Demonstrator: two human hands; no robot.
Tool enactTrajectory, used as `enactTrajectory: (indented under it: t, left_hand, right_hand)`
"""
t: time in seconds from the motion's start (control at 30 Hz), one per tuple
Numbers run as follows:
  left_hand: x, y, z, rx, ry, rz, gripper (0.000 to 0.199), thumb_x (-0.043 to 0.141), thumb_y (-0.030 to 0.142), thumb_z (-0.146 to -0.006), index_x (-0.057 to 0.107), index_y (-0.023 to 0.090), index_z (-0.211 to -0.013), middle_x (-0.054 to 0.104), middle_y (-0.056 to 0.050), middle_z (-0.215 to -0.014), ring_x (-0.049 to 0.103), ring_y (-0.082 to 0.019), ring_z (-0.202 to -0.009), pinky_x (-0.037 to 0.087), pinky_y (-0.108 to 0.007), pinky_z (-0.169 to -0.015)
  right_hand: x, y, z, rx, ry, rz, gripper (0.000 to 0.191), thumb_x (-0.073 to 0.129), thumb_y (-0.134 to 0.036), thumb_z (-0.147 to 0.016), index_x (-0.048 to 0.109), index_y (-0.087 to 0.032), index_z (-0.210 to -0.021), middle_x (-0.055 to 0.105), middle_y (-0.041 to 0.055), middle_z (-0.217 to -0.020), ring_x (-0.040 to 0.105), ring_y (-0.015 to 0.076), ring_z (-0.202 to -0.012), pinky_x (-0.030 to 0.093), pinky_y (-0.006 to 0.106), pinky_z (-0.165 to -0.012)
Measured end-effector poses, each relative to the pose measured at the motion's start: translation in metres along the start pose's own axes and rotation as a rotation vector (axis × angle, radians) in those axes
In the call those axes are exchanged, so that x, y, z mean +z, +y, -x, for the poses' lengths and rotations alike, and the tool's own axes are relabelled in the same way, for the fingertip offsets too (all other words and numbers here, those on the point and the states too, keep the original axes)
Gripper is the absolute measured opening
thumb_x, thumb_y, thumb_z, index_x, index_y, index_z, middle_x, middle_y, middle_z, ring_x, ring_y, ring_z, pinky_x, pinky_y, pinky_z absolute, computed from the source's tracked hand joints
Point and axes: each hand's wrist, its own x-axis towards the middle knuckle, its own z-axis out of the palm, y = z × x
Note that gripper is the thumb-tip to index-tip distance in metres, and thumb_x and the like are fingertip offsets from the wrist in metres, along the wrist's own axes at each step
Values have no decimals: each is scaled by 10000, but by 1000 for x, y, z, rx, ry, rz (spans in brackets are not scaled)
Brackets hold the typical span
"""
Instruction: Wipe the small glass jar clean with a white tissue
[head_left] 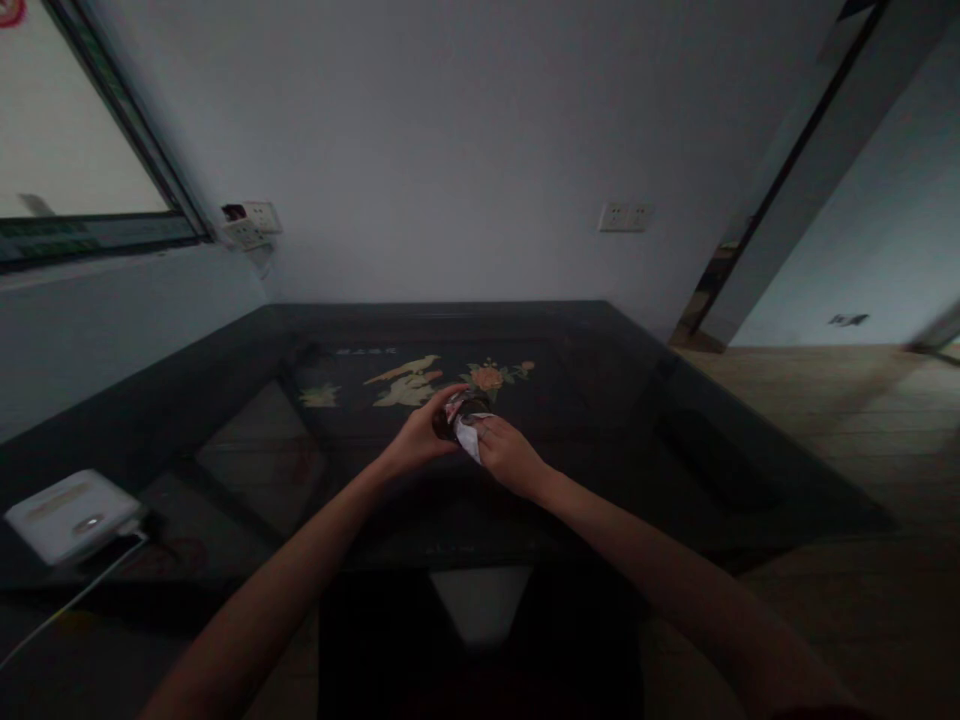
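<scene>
my left hand is curled around a small dark object, with its fingers over the far side and the thumb along the near side, so those fingers are grasping it. the fingers of my right hand are closed on a thin white piece that lies against the object's right side; i can't tell whether it is paper or cloth. there are pinkish patches near the top of what i'm holding, but it's too dim and small to make out more. the object is between my two hands, over the middle of the glossy black surface, and i can't tell whether it touches down or is held just above. beyond my hands the surface shows a pale bird design and an orange flower design. well off to my left, near the edge, lies a white box-shaped device with a light cable running from it toward the lower left. the surface meets a plain wall at its far end. on that wall are a double socket to the right and another socket to the left, near the window. to my right, past the surface, is a wood-toned floor.
</scene>
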Motion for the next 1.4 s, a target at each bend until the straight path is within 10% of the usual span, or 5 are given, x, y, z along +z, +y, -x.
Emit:
enactTrajectory:
  t: [0.2, 0.7, 1.0, 1.4]
  left_hand:
    - [-21, 11, 1, -155, -266, 107, 968, 833, 133, -551, 373, 222, -1398, 599, -131, -1249, 572, -262, -1151, 463, -397, -943]
    - [39, 4, 3, -291, 20, 714, 641, 618, 620, -754, 541, 232, -1259, 624, -108, -1200, 612, -251, -1040, 481, -392, -896]
    - [38, 5, 8, -238, 89, 643, 660, 752, 540, -663, 533, 248, -1212, 642, -67, -1155, 597, -255, -1072, 447, -366, -936]
    - [28, -12, 0, -248, 266, 650, 506, 658, 576, -736, 621, 181, -1048, 684, -61, -1007, 630, -180, -895, 497, -281, -776]
  right_hand:
    - [-13, 1, -4, -136, -45, -38, 193, 488, -85, -901, 678, -120, -904, 706, 104, -893, 637, 201, -875, 515, 362, -854]
    - [-15, 1, 2, 194, 165, -153, 287, 432, -162, -909, 643, -106, -1096, 682, 163, -978, 611, 275, -1020, 508, 470, -896]
    - [-14, -15, -4, 340, 94, -476, 582, 553, -232, -854, 371, -115, -1394, 524, 207, -1327, 462, 313, -1264, 393, 499, -1047]
    - [-21, -6, -14, 150, -80, -117, 295, 547, -161, -873, 617, -19, -1123, 654, 215, -1107, 573, 301, -1114, 444, 449, -1012]
